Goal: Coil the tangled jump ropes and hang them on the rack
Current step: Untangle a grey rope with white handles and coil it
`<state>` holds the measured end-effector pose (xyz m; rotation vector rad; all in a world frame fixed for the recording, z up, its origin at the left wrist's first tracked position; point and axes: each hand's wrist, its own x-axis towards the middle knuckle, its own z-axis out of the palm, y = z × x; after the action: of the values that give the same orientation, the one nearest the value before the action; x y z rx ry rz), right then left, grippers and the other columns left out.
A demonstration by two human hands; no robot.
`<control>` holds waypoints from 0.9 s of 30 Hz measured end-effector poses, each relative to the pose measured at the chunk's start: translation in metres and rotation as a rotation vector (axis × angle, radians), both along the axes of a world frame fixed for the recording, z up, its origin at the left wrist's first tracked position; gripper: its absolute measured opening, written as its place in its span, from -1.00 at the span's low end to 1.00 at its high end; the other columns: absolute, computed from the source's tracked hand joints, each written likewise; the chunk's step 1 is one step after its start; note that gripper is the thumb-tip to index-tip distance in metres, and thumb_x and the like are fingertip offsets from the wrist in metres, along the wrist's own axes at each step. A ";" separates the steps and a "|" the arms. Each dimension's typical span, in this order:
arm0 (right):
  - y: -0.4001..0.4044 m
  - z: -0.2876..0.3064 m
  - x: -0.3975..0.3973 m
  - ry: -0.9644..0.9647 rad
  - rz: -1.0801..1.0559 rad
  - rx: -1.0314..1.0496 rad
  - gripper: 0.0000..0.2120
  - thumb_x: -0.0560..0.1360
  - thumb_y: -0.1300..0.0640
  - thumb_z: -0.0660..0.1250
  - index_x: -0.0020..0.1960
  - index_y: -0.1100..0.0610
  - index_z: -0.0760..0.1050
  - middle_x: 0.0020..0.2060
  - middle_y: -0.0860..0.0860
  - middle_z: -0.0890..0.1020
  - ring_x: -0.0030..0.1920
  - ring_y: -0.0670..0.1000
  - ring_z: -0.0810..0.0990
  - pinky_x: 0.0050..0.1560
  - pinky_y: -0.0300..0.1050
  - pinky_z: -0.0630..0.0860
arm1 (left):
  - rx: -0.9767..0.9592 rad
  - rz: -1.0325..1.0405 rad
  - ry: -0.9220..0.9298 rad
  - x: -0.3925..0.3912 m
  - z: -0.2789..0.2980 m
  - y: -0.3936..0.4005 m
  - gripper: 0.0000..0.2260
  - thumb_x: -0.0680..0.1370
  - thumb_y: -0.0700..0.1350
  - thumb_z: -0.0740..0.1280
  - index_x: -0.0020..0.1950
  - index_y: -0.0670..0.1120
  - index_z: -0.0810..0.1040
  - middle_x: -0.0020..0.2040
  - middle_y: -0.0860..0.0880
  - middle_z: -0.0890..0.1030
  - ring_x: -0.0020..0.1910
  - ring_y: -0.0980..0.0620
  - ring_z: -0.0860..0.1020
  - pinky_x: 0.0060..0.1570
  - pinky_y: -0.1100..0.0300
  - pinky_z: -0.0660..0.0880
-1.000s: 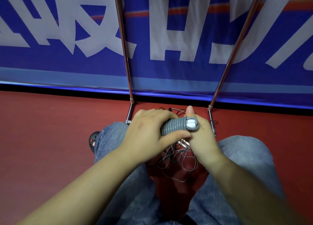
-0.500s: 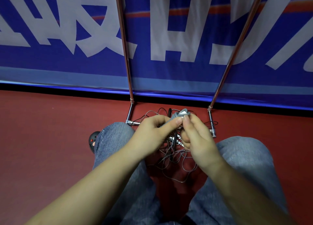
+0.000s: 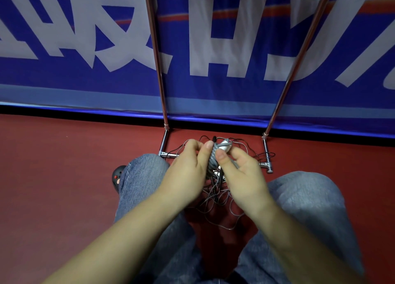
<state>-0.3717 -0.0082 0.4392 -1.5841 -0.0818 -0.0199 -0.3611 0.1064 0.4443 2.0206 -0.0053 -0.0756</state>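
While I crouch at the foot of the rack [image 3: 159, 70], both my hands meet over the tangle of ropes [image 3: 215, 198] on the red floor [image 3: 64, 187], which spreads between my knees and under the rack's near crossbar. My left hand [image 3: 188, 172] has its thumb and curled fingers closed round the ribbed grey handle [image 3: 212, 158], and my right hand [image 3: 241, 176] pinches the same handle from the other side, thumb on its ridges, the other fingers curled behind where I cannot see their tips. The handle stands nearly upright, its pale end cap at the top, with thin cord trailing down from it into the heap.

I judge that I am at the start: one handle freed, nothing coiled, no rope hung that I can see. To do this well, I should keep one hand fixed on the handle as an anchor and let the other run down its cord, drawing it out of the heap loop by loop, not tugging. A hard pull would probably tighten the knots, since the cords look thin and springy and cross each other many times. A second handle seems to lie under my palms, but I cannot tell which cord belongs to it. Lifting the handle higher should show where its cord first dives under the others.
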 end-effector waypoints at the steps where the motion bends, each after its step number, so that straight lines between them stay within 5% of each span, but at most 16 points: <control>1: 0.001 -0.001 0.000 0.005 -0.006 0.002 -0.88 0.56 0.24 0.20 -0.08 0.12 0.51 -0.59 -0.25 0.49 -0.52 -0.30 0.46 -0.43 -0.50 0.33 | 0.033 0.019 -0.019 0.000 -0.001 0.000 -0.70 0.58 0.17 0.08 -0.03 -0.04 0.41 -0.18 0.00 0.58 -0.07 -0.05 0.56 0.01 0.07 0.46; 5: 0.001 0.002 0.000 0.011 0.003 0.023 -0.87 0.57 0.25 0.19 -0.10 0.12 0.49 -0.63 -0.25 0.45 -0.57 -0.29 0.44 -0.50 -0.49 0.32 | -0.055 -0.044 0.010 0.003 0.002 0.003 -0.69 0.60 0.12 0.09 -0.04 -0.10 0.45 -0.23 0.05 0.51 -0.18 0.04 0.48 -0.08 0.22 0.40; 10: -0.003 0.012 -0.004 0.007 0.083 0.074 -0.89 0.55 0.24 0.17 -0.02 0.18 0.47 -0.62 -0.23 0.46 -0.57 -0.27 0.44 -0.50 -0.47 0.33 | -0.582 -0.326 0.556 0.015 0.006 0.019 -0.50 0.39 0.24 0.23 -0.06 -0.21 0.52 -0.35 -0.10 0.57 -0.43 0.04 0.52 -0.37 0.27 0.50; 15: -0.002 0.022 -0.005 0.022 0.120 0.131 -0.80 0.45 0.06 0.19 -0.06 0.18 0.47 -0.64 -0.13 0.42 -0.66 -0.19 0.34 -0.57 -0.45 0.25 | -0.681 -0.543 0.770 0.014 0.000 0.020 -0.40 0.23 0.42 0.22 -0.31 -0.15 0.56 -0.47 -0.16 0.54 -0.59 -0.03 0.50 -0.55 0.27 0.45; 22: -0.005 0.018 0.001 0.028 0.047 0.035 -0.89 0.56 0.24 0.19 -0.02 0.17 0.50 -0.65 -0.24 0.44 -0.58 -0.28 0.43 -0.50 -0.47 0.33 | -0.341 -0.249 0.355 0.009 0.004 0.007 -0.43 0.32 0.39 0.12 -0.39 -0.13 0.47 -0.52 -0.12 0.47 -0.59 -0.03 0.42 -0.53 0.27 0.39; 27: 0.003 0.002 0.001 0.013 -0.131 -0.090 -0.68 0.56 0.16 0.23 -0.37 0.03 0.36 -0.67 -0.19 0.35 -0.59 -0.19 0.29 -0.52 -0.39 0.22 | 0.191 -0.068 -0.037 0.008 -0.008 0.006 -0.39 0.40 0.41 -0.03 -0.37 -0.10 0.42 -0.49 0.05 0.44 -0.39 0.00 0.43 -0.30 0.12 0.37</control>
<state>-0.3703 -0.0048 0.4407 -1.6771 0.0318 -0.1101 -0.3534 0.1124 0.4364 2.2130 -0.0935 -0.0848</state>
